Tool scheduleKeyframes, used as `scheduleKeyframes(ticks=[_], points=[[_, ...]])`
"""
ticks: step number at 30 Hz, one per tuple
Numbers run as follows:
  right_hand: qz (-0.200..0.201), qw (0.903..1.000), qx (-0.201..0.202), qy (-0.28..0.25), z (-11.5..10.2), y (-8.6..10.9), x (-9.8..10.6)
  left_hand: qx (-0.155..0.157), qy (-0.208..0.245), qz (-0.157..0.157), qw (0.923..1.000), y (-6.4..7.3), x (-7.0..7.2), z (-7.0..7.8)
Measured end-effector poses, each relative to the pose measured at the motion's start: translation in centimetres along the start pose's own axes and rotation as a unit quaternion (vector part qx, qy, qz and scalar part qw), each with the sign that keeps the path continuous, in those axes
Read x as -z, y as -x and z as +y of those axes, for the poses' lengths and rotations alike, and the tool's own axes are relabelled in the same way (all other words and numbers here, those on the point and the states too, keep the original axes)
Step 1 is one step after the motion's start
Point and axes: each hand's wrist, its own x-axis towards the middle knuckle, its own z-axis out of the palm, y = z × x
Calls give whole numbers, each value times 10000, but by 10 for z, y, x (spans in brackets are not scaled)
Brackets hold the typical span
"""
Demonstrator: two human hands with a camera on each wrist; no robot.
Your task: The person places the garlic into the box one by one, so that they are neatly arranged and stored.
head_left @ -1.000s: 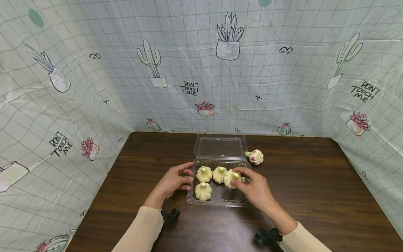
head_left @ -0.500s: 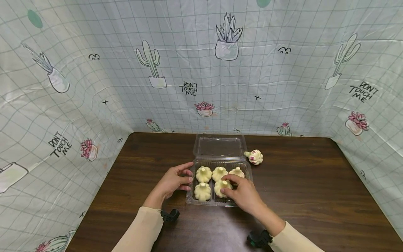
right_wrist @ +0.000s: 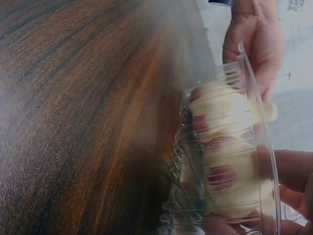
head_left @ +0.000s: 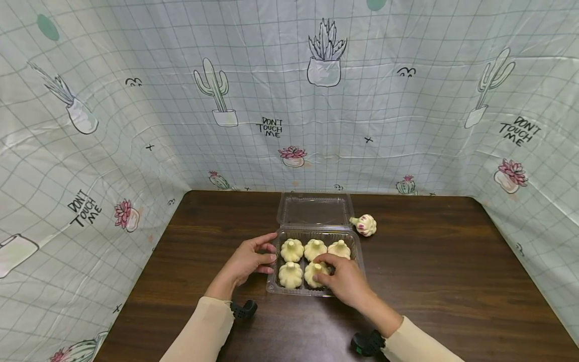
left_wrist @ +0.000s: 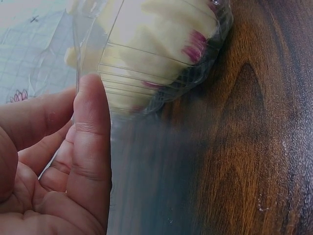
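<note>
My right hand [head_left: 347, 282] pinches a pale garlic bulb [head_left: 315, 277] between thumb and fingers, low in the front row of a clear plastic clamshell container [head_left: 289, 290]. To its left sits another bulb [head_left: 290, 276], stem up. Behind them the back row holds three bulbs, the right one [head_left: 339, 248] partly covered by my hand. At the container's left side is my left hand [head_left: 248, 259]; in the left wrist view its thumb [left_wrist: 90, 127] and index finger hold the rim. Purple-streaked bulbs [right_wrist: 227, 171] show through the clear wall in the right wrist view.
The container's lid [head_left: 315, 210] lies folded back behind it. One loose garlic bulb [head_left: 365, 225] with purple streaks lies on the dark wooden table [head_left: 429, 261] to the lid's right. A patterned curtain [head_left: 253, 90] rises around the table's back and sides.
The right hand's bulb has gone left and down from over the back row to the front row, beside the front-left bulb. The back-right bulb is uncovered. The left hand has stayed put.
</note>
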Motion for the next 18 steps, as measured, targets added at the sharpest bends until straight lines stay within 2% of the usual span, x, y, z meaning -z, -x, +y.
scheduleKeyframes(ticks=[11,18], points=[[-260,9995,48,196,-2,0,-3,-14,-21,-48,10000,0,1,1],[-202,9993,213,227,-2,0,-5,-17,-24,-54,10000,0,0,1]])
